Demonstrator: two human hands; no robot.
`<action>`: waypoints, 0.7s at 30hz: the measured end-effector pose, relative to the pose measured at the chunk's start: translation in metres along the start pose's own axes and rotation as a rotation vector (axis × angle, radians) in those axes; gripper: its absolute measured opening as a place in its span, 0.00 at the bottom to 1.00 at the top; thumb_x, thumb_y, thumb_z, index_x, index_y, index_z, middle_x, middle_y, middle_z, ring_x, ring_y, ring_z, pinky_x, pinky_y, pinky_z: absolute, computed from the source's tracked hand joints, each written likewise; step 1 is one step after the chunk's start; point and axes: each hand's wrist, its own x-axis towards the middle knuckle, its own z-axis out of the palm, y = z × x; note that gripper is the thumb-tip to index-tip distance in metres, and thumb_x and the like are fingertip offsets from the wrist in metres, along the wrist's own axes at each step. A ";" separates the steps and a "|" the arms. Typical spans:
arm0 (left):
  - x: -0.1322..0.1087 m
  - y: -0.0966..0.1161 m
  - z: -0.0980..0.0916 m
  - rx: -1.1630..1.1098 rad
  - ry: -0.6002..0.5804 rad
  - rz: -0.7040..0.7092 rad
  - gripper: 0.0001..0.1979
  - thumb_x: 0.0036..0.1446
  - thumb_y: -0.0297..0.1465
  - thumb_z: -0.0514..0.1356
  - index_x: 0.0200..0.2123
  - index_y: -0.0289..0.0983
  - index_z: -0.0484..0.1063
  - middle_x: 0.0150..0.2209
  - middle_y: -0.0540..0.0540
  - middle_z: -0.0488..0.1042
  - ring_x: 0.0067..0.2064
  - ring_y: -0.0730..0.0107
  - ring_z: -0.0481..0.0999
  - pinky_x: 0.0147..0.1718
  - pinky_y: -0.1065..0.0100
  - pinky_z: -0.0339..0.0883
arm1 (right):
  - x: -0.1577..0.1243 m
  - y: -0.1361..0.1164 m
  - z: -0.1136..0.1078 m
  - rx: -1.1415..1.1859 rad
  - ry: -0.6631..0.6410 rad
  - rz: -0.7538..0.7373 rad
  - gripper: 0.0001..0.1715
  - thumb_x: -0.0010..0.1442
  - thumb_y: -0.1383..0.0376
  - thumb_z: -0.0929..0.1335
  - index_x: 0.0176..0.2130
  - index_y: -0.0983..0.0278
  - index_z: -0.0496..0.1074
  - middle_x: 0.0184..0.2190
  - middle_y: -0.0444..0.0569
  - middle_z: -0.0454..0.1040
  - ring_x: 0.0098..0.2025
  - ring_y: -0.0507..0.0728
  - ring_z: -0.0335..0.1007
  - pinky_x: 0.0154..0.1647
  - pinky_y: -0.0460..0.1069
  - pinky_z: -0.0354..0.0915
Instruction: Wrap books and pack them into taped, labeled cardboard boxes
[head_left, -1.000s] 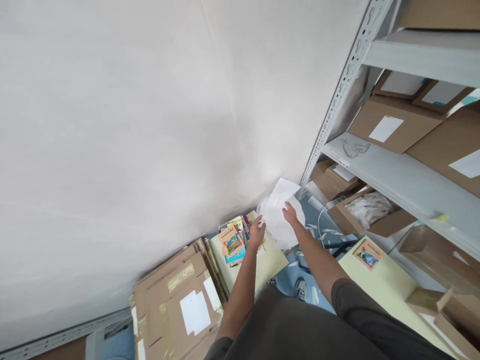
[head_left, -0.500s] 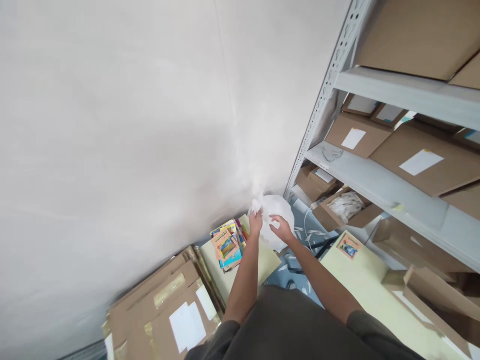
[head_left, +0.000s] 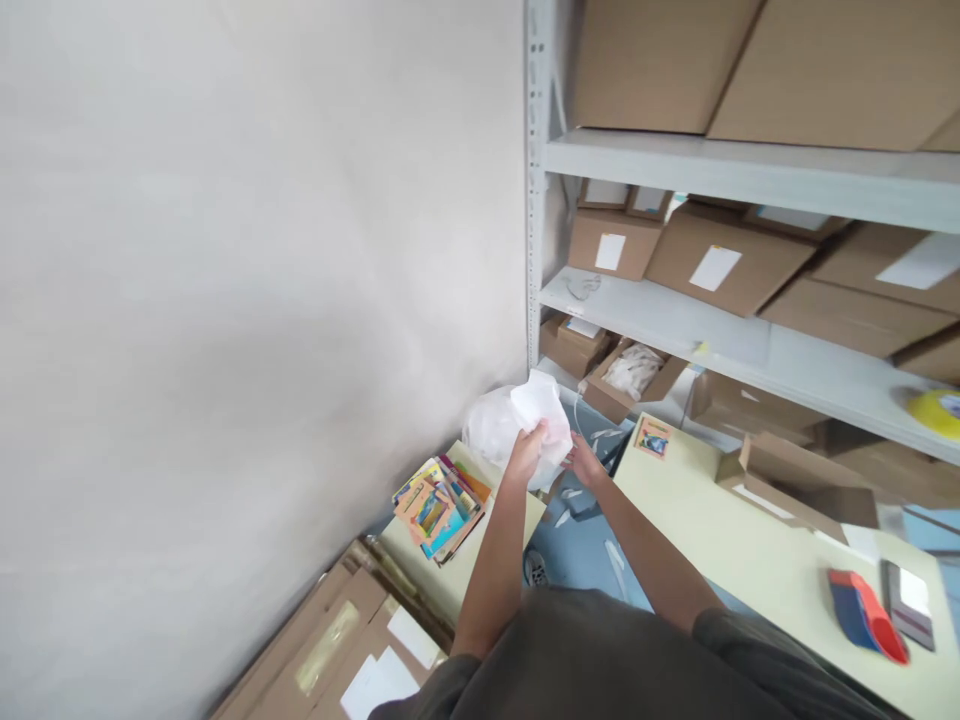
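A thin white sheet (head_left: pixel 541 402), paper or plastic, is gripped in my left hand (head_left: pixel 529 448) in front of me. At its right lower edge is my right hand (head_left: pixel 581 462), fingers partly hidden behind the sheet; whether they grip it cannot be made out. Just behind and to the left of the sheet sits a full white plastic bag (head_left: pixel 489 425) by the wall. A pile of colourful booklets (head_left: pixel 435 508) lies on the pale yellow table (head_left: pixel 469 565) left of my left forearm.
Flattened cardboard boxes (head_left: pixel 337 640) stand at the lower left. Metal shelves (head_left: pixel 750 165) with cartons rise on the right. A second pale table (head_left: pixel 675 490) holds one booklet (head_left: pixel 653 438), an open carton (head_left: pixel 802 485) and a red-and-blue object (head_left: pixel 868 615).
The view has turned right. My left hand now holds up a white sheet in front of the bag, and my right hand has come to the sheet's edge.
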 end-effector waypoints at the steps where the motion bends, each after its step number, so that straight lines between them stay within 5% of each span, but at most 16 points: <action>1: -0.001 -0.006 0.011 0.005 -0.047 -0.015 0.22 0.56 0.42 0.76 0.46 0.33 0.79 0.46 0.35 0.85 0.49 0.54 0.86 0.53 0.54 0.79 | -0.008 -0.002 -0.011 0.032 -0.001 0.000 0.33 0.63 0.38 0.66 0.56 0.54 0.76 0.51 0.54 0.82 0.53 0.65 0.77 0.52 0.60 0.71; 6: -0.008 -0.057 0.083 0.017 -0.223 -0.099 0.28 0.54 0.45 0.76 0.52 0.34 0.80 0.50 0.34 0.84 0.54 0.48 0.84 0.54 0.52 0.79 | -0.061 -0.013 -0.078 0.181 0.026 -0.037 0.35 0.64 0.35 0.66 0.57 0.53 0.75 0.52 0.52 0.83 0.52 0.65 0.78 0.53 0.60 0.72; 13: -0.046 -0.174 0.206 0.139 -0.308 -0.243 0.27 0.60 0.44 0.72 0.54 0.32 0.79 0.55 0.33 0.83 0.61 0.44 0.80 0.61 0.48 0.74 | -0.159 -0.023 -0.194 0.204 0.152 -0.352 0.39 0.62 0.35 0.66 0.59 0.56 0.77 0.55 0.55 0.82 0.54 0.67 0.78 0.51 0.61 0.74; 17: -0.059 -0.213 0.236 0.243 -0.316 -0.209 0.26 0.64 0.47 0.68 0.54 0.32 0.78 0.55 0.32 0.82 0.61 0.45 0.80 0.62 0.47 0.73 | -0.220 -0.029 -0.274 0.222 0.413 -0.467 0.29 0.53 0.43 0.75 0.45 0.61 0.82 0.42 0.55 0.84 0.43 0.65 0.79 0.46 0.58 0.74; 21: -0.060 -0.243 0.241 0.265 -0.276 -0.160 0.24 0.64 0.46 0.67 0.53 0.32 0.79 0.57 0.31 0.81 0.62 0.47 0.79 0.62 0.48 0.73 | -0.282 -0.036 -0.348 0.237 0.628 -0.535 0.20 0.50 0.49 0.78 0.35 0.60 0.81 0.32 0.48 0.82 0.36 0.59 0.75 0.48 0.57 0.74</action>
